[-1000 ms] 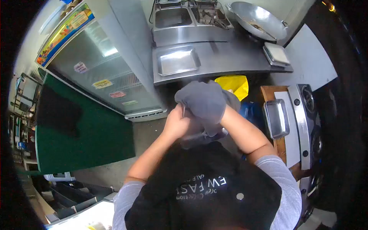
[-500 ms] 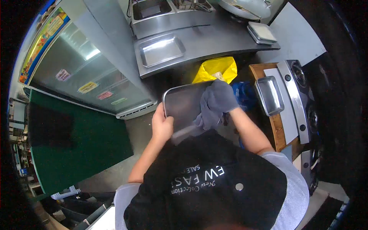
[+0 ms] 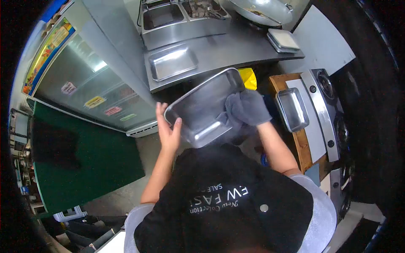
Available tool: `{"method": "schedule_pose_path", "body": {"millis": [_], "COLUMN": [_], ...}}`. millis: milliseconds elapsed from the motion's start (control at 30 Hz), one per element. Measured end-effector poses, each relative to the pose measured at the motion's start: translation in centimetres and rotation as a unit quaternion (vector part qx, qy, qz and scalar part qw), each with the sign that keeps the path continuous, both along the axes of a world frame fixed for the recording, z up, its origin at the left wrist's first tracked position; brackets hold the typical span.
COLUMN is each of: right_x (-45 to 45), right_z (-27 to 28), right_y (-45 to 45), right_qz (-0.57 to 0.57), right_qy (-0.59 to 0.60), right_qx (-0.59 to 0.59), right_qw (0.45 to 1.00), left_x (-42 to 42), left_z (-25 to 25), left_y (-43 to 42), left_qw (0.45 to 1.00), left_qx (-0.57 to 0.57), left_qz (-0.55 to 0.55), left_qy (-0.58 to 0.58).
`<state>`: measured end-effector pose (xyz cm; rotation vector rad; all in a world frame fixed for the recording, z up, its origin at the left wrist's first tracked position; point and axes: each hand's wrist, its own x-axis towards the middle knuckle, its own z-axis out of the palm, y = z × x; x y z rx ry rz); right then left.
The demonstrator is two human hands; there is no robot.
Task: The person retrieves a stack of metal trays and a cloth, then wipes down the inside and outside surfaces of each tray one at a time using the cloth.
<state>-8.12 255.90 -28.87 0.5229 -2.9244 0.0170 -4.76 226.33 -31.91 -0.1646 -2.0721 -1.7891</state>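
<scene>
Before the black garment (image 3: 228, 173), we find a metal tray (image 3: 201, 107) tilted, its rim gripped by the left hand (image 3: 168, 137); a grey cloth (image 3: 249, 109) touching the tray's interior covers the right hand (image 3: 263, 126), whose grip we cannot tell

Pan (image 3: 204, 103) and cloth (image 3: 247, 107), held.
We find the pan tilted, left hand (image 3: 169, 134) gripping its rim; the cloth covers the right hand (image 3: 264, 126) and touches the pan's inside.
</scene>
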Motion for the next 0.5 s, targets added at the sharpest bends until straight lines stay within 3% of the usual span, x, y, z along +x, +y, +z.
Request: {"method": "schedule_pose_path", "body": {"millis": [33, 100, 167, 233, 367, 433, 500], "right_x": [-0.9, -2.3, -2.3, -2.2, -2.9, -3.7, -4.1], "right_z": [2.2, 6.2, 9.4, 12.4, 14.2, 14.6, 16.7], "right_y": [-0.2, -0.6, -1.4, -3.7, -5.8, -6.6, -7.7], "right_qz": [0.019, 0.060, 0.102, 0.125, 0.191, 0.238, 0.303], "right_qy": [0.011, 0.028, 0.031, -0.007, -0.026, -0.014, -0.014], "right_qx": [-0.026, -0.077, -0.127, -0.115, -0.119, -0.096, -0.075], "right_qw": [0.999, 0.995, 0.986, 0.985, 0.974, 0.966, 0.950], "left_x": [-0.2, -1.0, -1.1, -1.9, -3.7, -4.3, -4.9], "left_z": [1.4, 5.2, 9.7, 11.8, 13.4, 15.8, 18.4], "left_y": [-0.3, -1.0, -0.2, 1.4, 1.7, 1.2, 1.7], "left_qw": [1.000, 0.971, 0.932, 0.935, 0.956, 0.929, 0.835], "left_qx": [0.001, -0.208, -0.339, -0.332, -0.205, -0.249, -0.464], "left_qz": [0.002, 0.036, -0.030, -0.089, -0.189, -0.252, -0.253], "left_qy": [-0.004, 0.114, 0.122, 0.091, -0.088, -0.109, -0.154]}}
